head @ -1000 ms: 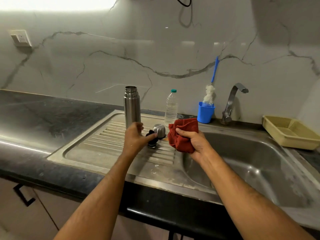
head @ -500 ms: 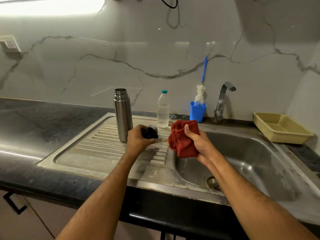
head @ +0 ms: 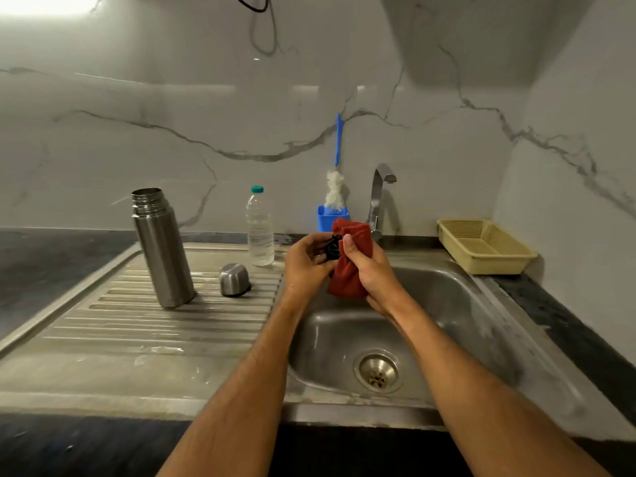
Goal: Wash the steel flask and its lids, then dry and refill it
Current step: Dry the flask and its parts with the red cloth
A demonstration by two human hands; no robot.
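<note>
Over the sink (head: 457,304), the left hand (head: 304,266) curls its grip around a black inner lid (head: 333,247) while the right hand (head: 366,270) clamps a red cloth (head: 351,270) against it; the steel flask (head: 161,249) stands uncapped on the drainboard (head: 137,325), beside its steel cap (head: 234,279).

flask (head: 161,249) 1 | lids 2: steel cup (head: 234,279), black stopper (head: 333,247) | cloth (head: 351,266) 1 | bottle (head: 260,228) 1

The flask (head: 161,249) stands on the drainboard (head: 137,321) left of the sink basin (head: 447,321), the steel lid (head: 234,279) just right of it, the water bottle (head: 260,228) behind. The tray (head: 485,246) sits at the bench's back right corner.
</note>
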